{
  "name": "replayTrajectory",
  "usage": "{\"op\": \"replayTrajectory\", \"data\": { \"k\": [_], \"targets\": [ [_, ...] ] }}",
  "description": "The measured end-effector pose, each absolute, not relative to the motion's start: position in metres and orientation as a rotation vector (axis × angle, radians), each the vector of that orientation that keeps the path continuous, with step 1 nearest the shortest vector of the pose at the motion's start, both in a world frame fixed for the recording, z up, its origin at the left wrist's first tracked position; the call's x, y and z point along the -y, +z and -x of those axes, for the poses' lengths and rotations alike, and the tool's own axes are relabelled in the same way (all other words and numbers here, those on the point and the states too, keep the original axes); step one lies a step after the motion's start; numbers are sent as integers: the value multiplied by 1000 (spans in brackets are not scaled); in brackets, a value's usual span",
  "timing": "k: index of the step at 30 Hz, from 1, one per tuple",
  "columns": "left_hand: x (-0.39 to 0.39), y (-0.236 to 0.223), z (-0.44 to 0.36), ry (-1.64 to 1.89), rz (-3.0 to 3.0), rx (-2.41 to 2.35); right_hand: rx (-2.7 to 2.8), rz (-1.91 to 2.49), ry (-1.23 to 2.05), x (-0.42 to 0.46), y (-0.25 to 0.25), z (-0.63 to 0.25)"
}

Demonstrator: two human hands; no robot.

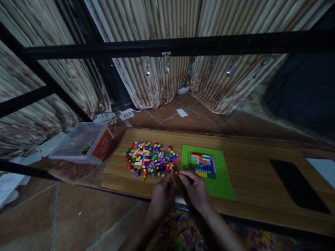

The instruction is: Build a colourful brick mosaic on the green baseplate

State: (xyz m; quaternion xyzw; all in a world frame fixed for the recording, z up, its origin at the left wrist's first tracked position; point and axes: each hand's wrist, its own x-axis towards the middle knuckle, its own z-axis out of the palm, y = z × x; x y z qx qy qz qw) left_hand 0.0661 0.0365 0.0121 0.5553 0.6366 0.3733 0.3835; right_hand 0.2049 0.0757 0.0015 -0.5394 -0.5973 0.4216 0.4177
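Observation:
My left hand and my right hand meet close together over the front edge of the wooden board. Between the right fingertips is a small reddish toy brick. The left fingers are closed right beside it, and what they pinch is hidden. Just beyond my right hand lies a green baseplate bearing a multicoloured patch of bricks. A wide pile of loose toy bricks spreads on the board, ahead of my left hand and left of the baseplate.
The wooden board carries a black flat panel at its right. A clear plastic box with an orange label stands left of the board. Behind, a black metal bar with hanging clips crosses in front of striped curtains.

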Motion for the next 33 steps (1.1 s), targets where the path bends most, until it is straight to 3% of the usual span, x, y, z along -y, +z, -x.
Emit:
{"op": "replayTrajectory", "data": {
  "k": [5,11,22,33],
  "targets": [
    [-46,14,-74,1083,-1286,-1415,1156,1293,1377,-74,11,-207],
    [-52,16,-77,1131,-1105,-1304,1183,1225,1393,-68,18,-208],
    [-44,5,-71,1036,-1233,-1432,1474,1448,773,-77,0,-267],
    [-50,12,-72,947,-1384,-1511,1774,1565,495,-97,8,-263]
  ]
}}
